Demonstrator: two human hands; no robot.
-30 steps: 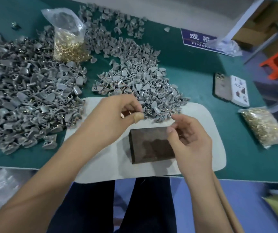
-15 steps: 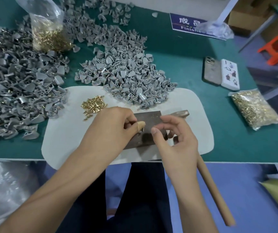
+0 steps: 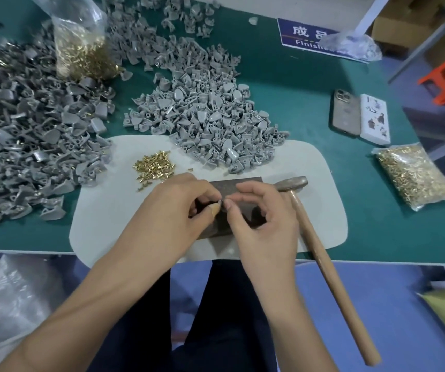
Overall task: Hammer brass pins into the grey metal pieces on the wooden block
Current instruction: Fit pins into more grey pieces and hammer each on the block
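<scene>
Both hands meet over the wooden block: left hand and right hand pinch something small together, too hidden to identify. Hammer lies just right of right hand. Loose brass pins beyond left hand, grey pieces farther on tabletop.

Both bare forearms come up from the bottom of the frame and converge just below centre. The left hand sits left of centre, back of the hand up, fingers curled inward, thumb stretched right with a tan wrap on its tip. The right hand is just right of centre, knuckles arched, fingers bent, thumb and forefinger drawn together. The two sets of fingertips meet at mid-frame, touching or nearly so, pinching something too small to make out. Dark trouser legs fill the lower centre between the arms.
</scene>
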